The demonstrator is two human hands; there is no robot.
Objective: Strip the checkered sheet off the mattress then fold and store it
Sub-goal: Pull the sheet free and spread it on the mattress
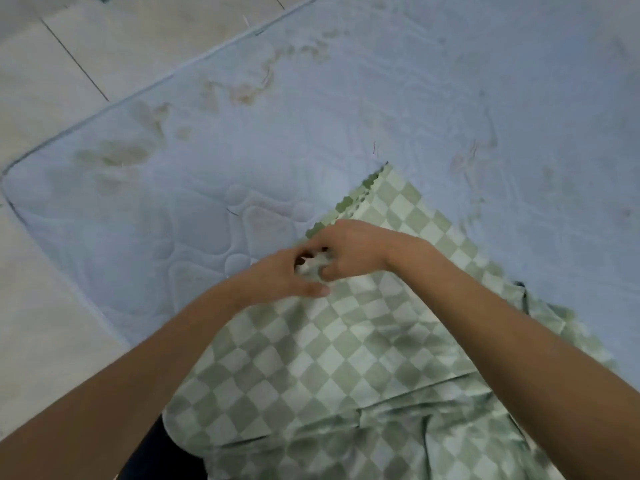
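While both hands meet over the checkered sheet, the cloth lies across the near part of the mattress, its green and pale squares running from a far corner down to the bottom of the picture, where it is cut off. The right hand has its fingers curled under, and its grip pinches a small bunch of the sheet beside the scalloped edge. The left hand comes in from the other side; its fingers curl into the same bunch and its thumb lies along the cloth, so its grip holds the sheet too. The fingertips of both hands are blurred and partly hide one another, so exactly how the fabric sits between them is hard to make out.

Lower down the sheet is creased and doubled over itself; how many layers lie there cannot be told. Both forearms run out of the picture at the bottom. A dark shape shows under the sheet's lower left edge, too little of it to identify. The pale blue quilted mattress carries brownish stains and rests on a tiled floor, with one rounded corner visible at the left.
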